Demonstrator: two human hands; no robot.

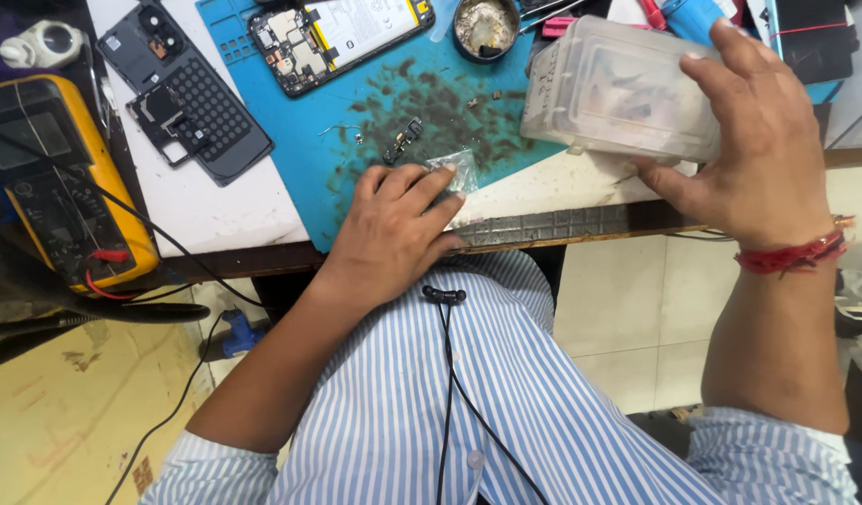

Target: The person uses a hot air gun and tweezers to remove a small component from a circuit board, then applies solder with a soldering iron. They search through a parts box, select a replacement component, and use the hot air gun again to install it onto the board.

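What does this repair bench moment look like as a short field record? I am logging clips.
left hand: fingertips pressing a small clear plastic bag at the table edge
right hand: grip around a cloudy translucent plastic box, tilted above the bench
work surface: stained blue mat
nearby: opened phone with exposed battery, yellow multimeter

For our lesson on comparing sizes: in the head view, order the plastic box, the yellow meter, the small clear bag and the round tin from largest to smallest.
1. Yellow meter and plastic box: too alike to rank.
2. Round tin.
3. Small clear bag, partly under the left hand.
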